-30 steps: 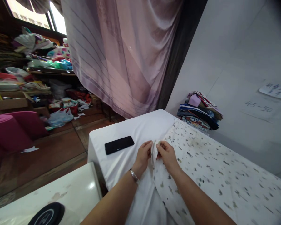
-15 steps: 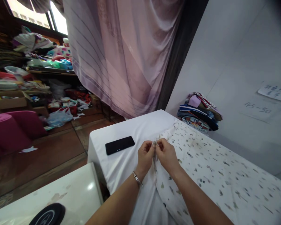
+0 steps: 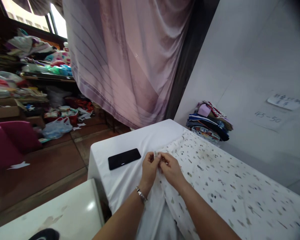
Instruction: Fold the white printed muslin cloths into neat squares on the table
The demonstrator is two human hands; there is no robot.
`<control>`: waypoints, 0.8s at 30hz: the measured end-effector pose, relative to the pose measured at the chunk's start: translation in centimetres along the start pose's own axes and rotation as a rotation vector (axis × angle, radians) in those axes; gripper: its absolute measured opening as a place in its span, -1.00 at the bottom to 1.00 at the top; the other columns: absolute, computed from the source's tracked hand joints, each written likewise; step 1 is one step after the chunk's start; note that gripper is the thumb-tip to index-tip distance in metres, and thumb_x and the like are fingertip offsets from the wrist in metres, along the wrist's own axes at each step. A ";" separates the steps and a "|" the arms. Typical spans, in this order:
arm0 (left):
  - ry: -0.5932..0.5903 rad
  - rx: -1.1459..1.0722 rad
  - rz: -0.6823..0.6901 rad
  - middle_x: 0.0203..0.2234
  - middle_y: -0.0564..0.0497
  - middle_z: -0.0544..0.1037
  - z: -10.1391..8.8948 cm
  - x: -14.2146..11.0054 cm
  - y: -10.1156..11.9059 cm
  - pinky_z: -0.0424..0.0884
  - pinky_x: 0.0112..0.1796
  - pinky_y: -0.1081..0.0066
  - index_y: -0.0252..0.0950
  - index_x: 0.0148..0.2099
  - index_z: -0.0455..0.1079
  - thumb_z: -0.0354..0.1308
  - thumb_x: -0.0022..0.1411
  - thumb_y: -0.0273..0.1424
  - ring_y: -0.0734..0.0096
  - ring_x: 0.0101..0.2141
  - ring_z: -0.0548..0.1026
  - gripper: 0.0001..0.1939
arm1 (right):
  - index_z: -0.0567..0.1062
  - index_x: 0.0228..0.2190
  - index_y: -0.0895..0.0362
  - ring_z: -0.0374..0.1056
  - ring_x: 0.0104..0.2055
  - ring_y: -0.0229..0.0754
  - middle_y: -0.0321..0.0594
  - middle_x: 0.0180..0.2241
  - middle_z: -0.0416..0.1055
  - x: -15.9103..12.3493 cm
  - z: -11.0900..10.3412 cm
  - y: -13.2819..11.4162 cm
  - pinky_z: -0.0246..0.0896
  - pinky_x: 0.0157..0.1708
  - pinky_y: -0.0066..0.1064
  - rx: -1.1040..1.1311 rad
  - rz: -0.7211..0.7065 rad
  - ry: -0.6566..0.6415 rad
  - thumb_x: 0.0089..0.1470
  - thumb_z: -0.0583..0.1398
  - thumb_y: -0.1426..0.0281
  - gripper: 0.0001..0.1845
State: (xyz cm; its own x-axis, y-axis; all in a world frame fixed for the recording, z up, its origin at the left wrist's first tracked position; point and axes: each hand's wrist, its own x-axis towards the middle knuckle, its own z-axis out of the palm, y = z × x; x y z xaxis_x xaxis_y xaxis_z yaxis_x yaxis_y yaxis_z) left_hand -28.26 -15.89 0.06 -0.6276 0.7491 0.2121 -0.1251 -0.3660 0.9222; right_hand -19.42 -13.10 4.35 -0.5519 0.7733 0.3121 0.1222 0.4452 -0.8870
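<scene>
A white fabric [image 3: 215,176] printed with small grey and green leaf-like marks spreads over the right part of the white-covered table [image 3: 125,141]. At its left edge, my left hand [image 3: 149,168] pinches the cloth between thumb and fingers; a metal bracelet circles that wrist. My right hand [image 3: 170,169] grips the same edge, its fingertips touching those of the left. The bit of cloth between the fingertips is mostly hidden. Left of my hands, a black phone [image 3: 124,159] lies flat on the table.
A pink curtain [image 3: 130,60] hangs behind the table. Folded clothes [image 3: 210,121] are stacked at the wall. At lower left stands a glossy white surface [image 3: 72,206] with a black round object [image 3: 46,234] on it. Pink rolls [image 3: 17,140] and a plastic bag [image 3: 57,128] are on the floor.
My hands were slightly apart with a fold of fabric between them; now their fingertips meet at its edge. The whole view has shifted a little, so things appear further left and lower.
</scene>
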 end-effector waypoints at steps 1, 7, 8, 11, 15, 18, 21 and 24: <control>-0.009 0.007 -0.018 -0.54 0.11 0.34 -0.1 0.2 -0.2 0.25 -0.44 0.51 -0.30 -0.39 0.27 0.16 0.05 -0.22 0.52 -0.50 0.30 -0.76 | 0.48 -0.25 0.10 0.29 -0.40 -0.25 -0.25 -0.38 0.39 0.0 0.1 0.1 0.23 -0.50 -0.48 0.092 0.057 -0.030 -0.09 0.03 0.45 -0.66; 0.250 0.060 -0.034 -0.55 0.12 0.33 -1.7 1.9 -0.4 0.21 -0.48 0.51 -0.31 -0.40 0.27 0.13 0.04 -0.13 0.51 -0.51 0.27 -0.68 | 0.39 -0.09 0.11 0.34 -0.31 -0.21 -0.14 -0.15 0.38 -0.5 -0.8 1.4 0.29 -0.52 -0.45 0.383 0.229 0.036 -0.15 0.12 0.38 -0.52; 0.322 0.069 -0.061 -0.55 0.12 0.33 -2.0 2.1 -0.2 0.20 -0.49 0.50 -0.31 -0.39 0.26 0.11 0.05 -0.12 0.51 -0.52 0.26 -0.67 | 0.42 -0.13 0.11 0.35 -0.31 -0.21 -0.14 -0.16 0.38 -0.8 -1.3 1.8 0.28 -0.52 -0.45 0.343 0.215 0.048 -0.14 0.13 0.38 -0.57; 0.363 0.227 -0.064 -0.58 0.13 0.30 -2.1 1.9 0.3 0.18 -0.50 0.48 -0.28 -0.40 0.23 0.05 0.10 -0.13 0.49 -0.54 0.23 -0.70 | 0.48 -0.27 0.11 0.35 -0.33 -0.20 -0.17 -0.25 0.42 -2.0 -3.1 3.4 0.26 -0.53 -0.45 0.203 0.209 0.034 -0.12 0.11 0.39 -0.70; 0.044 0.539 0.278 -0.47 0.08 0.35 -0.4 -0.7 0.4 0.23 -0.38 0.45 -0.24 -0.30 0.24 -0.03 0.21 -0.28 0.44 -0.45 0.31 -0.86 | 0.50 -0.37 0.12 0.35 -0.40 -0.22 -0.18 -0.33 0.44 -3.0 -5.9 5.6 0.23 -0.55 -0.45 0.080 0.252 0.008 -0.13 0.09 0.40 -0.75; -0.443 0.752 0.434 -0.32 0.00 0.42 1.4 -3.8 -0.5 0.25 -0.28 0.42 -0.23 -0.22 0.26 -0.04 0.21 -0.42 0.37 -0.32 0.37 -0.90 | 0.50 -0.42 0.15 0.33 -0.46 -0.24 -0.20 -0.42 0.45 -2.4 -8.5 6.8 0.21 -0.56 -0.45 0.030 0.257 0.008 -0.16 0.07 0.39 -0.75; -0.951 0.929 0.555 -0.39 0.00 0.45 2.9 -6.4 -2.1 0.26 -0.30 0.41 -0.25 -0.32 0.27 0.07 0.13 -0.43 0.34 -0.34 0.38 -0.97 | 0.48 -0.45 0.17 0.32 -0.52 -0.25 -0.21 -0.46 0.44 -0.4 -11.3 7.6 0.21 -0.60 -0.45 -0.037 0.277 0.127 -0.21 0.07 0.34 -0.73; -1.132 0.976 0.621 -0.39 0.01 0.46 3.4 -7.5 -3.4 0.26 -0.30 0.40 -0.27 -0.35 0.25 0.15 0.07 -0.38 0.33 -0.32 0.39 -0.87 | 0.46 -0.43 0.18 0.34 -0.53 -0.25 -0.18 -0.43 0.44 1.9 -13.8 8.3 0.23 -0.62 -0.44 -0.134 0.305 0.232 -0.23 0.05 0.34 -0.71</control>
State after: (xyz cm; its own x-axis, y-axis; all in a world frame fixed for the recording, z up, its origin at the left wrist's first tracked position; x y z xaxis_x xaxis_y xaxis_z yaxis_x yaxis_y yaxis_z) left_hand -20.50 -18.34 -3.54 0.5214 0.7906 0.3213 0.7062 -0.6110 0.3576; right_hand -8.06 -1.66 2.34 -0.2749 0.9536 0.1232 0.3669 0.2225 -0.9033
